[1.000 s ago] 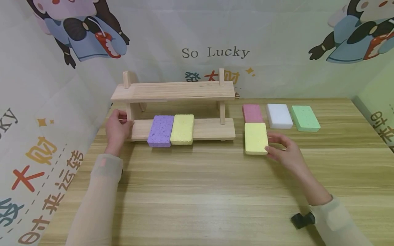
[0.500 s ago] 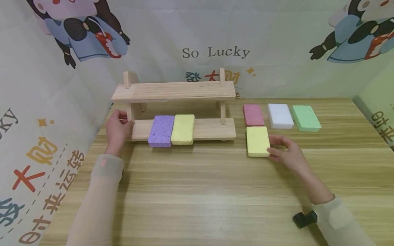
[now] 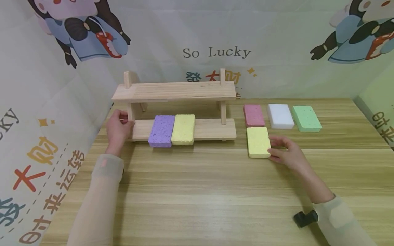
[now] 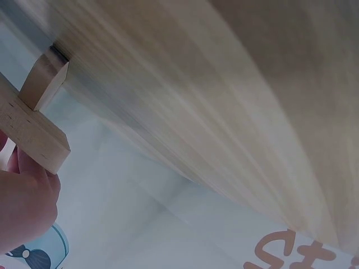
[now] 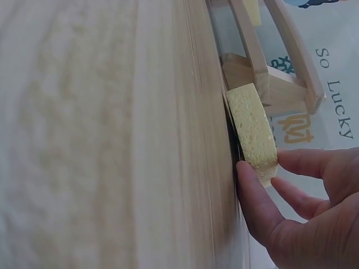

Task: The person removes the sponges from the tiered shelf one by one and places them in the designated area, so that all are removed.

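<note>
A two-tier wooden shelf (image 3: 212, 129) stands at the back of the table. My left hand (image 3: 118, 129) holds the left end of its lower board; in the left wrist view, curled fingers (image 4: 33, 174) grip that board's wooden end. My right hand (image 3: 287, 153) pinches the right edge of a yellow sponge (image 3: 258, 142) low over or on the table, and I cannot tell which. In the right wrist view, thumb and fingers meet at one end of this sponge (image 5: 252, 126). A purple sponge (image 3: 161, 131) and another yellow sponge (image 3: 183, 130) lie side by side on the lower board, overhanging its front.
Behind the pinched sponge, a pink sponge (image 3: 253, 115), a white sponge (image 3: 280, 116) and a green sponge (image 3: 307, 118) lie in a row on the wooden table (image 3: 197, 198). The shelf's upper board (image 3: 178, 91) is above the lower one. A printed cloth (image 3: 154, 44) hangs behind.
My right hand has drawn the yellow sponge slightly toward the front and right, then nearly stopped. More of the pink sponge shows behind it. The left hand keeps its hold on the shelf.
</note>
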Demonstrator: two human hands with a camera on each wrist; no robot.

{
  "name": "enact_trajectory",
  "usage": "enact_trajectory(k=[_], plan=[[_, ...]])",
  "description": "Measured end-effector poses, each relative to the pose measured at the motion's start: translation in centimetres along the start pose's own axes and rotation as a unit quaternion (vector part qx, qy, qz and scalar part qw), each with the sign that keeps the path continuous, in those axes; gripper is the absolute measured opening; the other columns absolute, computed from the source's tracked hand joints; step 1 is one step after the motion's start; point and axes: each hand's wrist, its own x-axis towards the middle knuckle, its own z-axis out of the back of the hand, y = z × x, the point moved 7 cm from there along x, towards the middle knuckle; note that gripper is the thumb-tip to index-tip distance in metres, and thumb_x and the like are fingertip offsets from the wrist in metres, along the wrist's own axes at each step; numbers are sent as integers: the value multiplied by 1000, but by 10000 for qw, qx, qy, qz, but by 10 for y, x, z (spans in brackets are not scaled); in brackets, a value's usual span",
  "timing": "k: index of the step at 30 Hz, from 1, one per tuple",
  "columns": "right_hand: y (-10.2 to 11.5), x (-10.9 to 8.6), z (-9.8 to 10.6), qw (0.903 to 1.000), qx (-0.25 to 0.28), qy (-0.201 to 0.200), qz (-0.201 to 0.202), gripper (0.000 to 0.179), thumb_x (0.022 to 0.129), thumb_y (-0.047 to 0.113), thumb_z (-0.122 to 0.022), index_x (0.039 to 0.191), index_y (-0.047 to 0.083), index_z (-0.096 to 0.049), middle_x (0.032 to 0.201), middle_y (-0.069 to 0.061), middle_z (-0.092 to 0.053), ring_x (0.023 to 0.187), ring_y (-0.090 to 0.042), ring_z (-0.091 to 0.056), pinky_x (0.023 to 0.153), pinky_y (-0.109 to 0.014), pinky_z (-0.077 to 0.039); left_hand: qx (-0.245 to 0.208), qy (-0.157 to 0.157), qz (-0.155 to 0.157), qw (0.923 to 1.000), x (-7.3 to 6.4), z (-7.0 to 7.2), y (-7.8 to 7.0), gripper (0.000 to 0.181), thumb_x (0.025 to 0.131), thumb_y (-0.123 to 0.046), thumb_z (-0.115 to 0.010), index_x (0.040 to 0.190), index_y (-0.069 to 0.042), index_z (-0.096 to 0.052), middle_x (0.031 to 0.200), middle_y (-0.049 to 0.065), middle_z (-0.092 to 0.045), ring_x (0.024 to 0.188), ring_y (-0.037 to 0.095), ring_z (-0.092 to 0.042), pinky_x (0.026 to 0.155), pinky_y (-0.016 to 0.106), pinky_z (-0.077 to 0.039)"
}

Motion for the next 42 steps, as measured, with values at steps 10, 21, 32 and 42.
enact_trajectory(k=[10, 21, 32, 42], plan=[[1, -1, 1, 10000, -66, -5, 65, 56, 97, 2, -56, 148, -7, -34, 135, -26, -43, 88, 5, -58, 82, -19, -57, 18, -4, -28, 10000, 2, -2, 2, 36, 93, -3, -61, 127, 3, -51, 129, 24, -59, 120, 34, -59, 104, 46, -50], [1, -3, 2, 10000, -36, -37, 18, 54, 97, 1, -56, 146, -10, -35, 134, -26, -44, 88, 5, -59, 84, -19, -57, 1, 15, -4, 10000, 2, 0, 2, 36, 93, -4, -61, 127, 3, -51, 129, 23, -59, 120, 34, -59, 104, 45, -49], [8, 0, 7, 9998, -153, -71, 108, 54, 100, 7, -55, 146, -11, -34, 141, -28, -43, 89, 10, -58, 83, -18, -57, -55, 3, 16, 10000, 1, 0, 1, 35, 93, -3, -61, 126, 3, -52, 127, 23, -61, 119, 33, -60, 103, 45, -50], [26, 1, 6, 9994, -12, -242, 267, 53, 99, 11, -57, 144, -11, -39, 123, -7, -55, 88, 7, -60, 82, -16, -57, -62, 71, 72, 9999, 1, -1, 1, 37, 93, -3, -60, 129, 3, -51, 131, 22, -58, 121, 33, -58, 104, 45, -49]])
